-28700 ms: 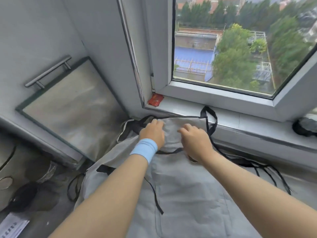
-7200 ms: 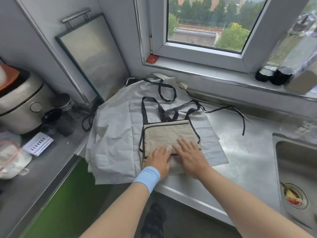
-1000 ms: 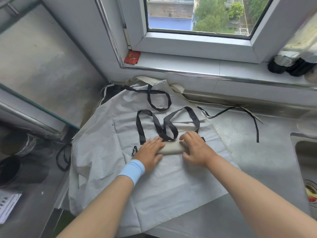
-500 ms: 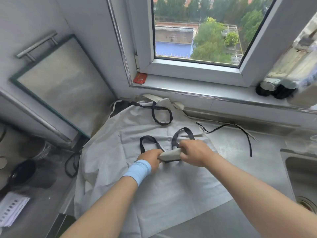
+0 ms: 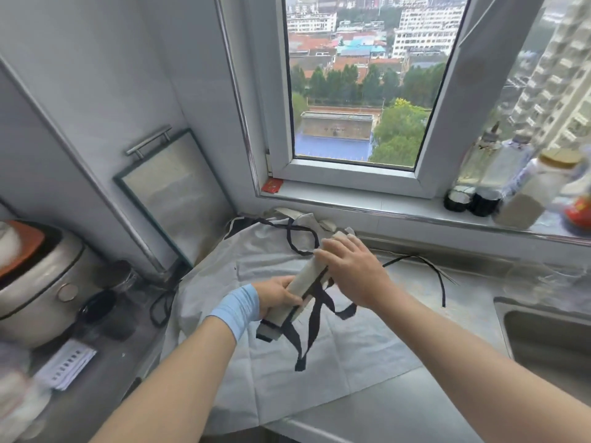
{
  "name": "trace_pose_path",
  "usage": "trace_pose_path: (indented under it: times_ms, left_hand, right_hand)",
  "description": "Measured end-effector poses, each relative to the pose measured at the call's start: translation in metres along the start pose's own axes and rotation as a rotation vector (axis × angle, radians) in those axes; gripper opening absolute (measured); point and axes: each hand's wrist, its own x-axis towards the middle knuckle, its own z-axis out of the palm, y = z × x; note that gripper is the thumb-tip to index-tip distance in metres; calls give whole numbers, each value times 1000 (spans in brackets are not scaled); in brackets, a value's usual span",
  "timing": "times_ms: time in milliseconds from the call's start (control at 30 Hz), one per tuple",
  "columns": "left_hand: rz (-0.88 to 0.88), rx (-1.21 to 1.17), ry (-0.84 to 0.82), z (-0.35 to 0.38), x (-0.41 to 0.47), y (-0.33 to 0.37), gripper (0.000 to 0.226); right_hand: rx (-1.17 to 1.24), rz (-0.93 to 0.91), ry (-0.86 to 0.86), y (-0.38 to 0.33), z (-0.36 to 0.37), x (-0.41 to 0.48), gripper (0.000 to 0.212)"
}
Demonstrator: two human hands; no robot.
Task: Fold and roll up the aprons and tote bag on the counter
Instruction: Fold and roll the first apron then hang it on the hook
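Right hand (image 5: 351, 270) covers the far part of the tote bag (image 5: 307, 279); sill bottles (image 5: 527, 187) are blurred.

Soft, overcast daylight comes in through the window (image 5: 361, 91), cool and flat; the room is bright enough, with no hard glare. Only faint shadows lie on the white apron (image 5: 351, 346) beneath the arms and the rolled tote bag (image 5: 307, 279). The fingertips of the right hand (image 5: 355, 273) smear with motion; the jars (image 5: 524, 193) at the right edge and the rice cooker (image 5: 41, 282) at the left are blurred. The wide lens bows straight edges outward near the borders.
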Motion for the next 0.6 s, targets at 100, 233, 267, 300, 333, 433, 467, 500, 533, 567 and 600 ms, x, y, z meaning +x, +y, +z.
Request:
trace_pose_path:
  times_ms: [100,233,267,300,333,433,467,500,533,567,600]
  left_hand:
    - [61,-109,-44,16,-27,3,34]
    - [105,-223,-41,35,-52,-2,31]
    - [118,-252,-41,37,-56,-3,34]
    - [120,-278,-40,40,-60,-4,38]
    - [114,-296,-32,42,-63,-5,40]
    - [126,-339,-30,48,-71,-1,30]
    - [132,-337,-25,50,-72,2,26]
    - [146,-329,-27,52,-72,5,25]
    - [158,-309,-27,54,-73,8,26]
    - [158,-281,-34,56,-75,11,24]
    - [144,-234,-54,56,-78,13,17]
  right_hand:
    - [49,-28,-16,-28,-7,-21,68]
    - [144,42,-90,-52,-18,-35,90]
    - [145,56,-102,-56,-20,-36,93]
    - [156,75,-109,-60,-23,-36,94]
    - [170,96,-106,-64,-25,-36,92]
    - [130,143,-2,-72,-32,-32,59]
    - [134,176,64,-71,-35,-31,45]
    - [153,222,106,-69,-41,-31,37]
    - [177,267,110,-66,-48,-30,34]
    - [208,306,85,-63,-54,-29,34]
    - [252,338,39,-60,-60,-28,35]
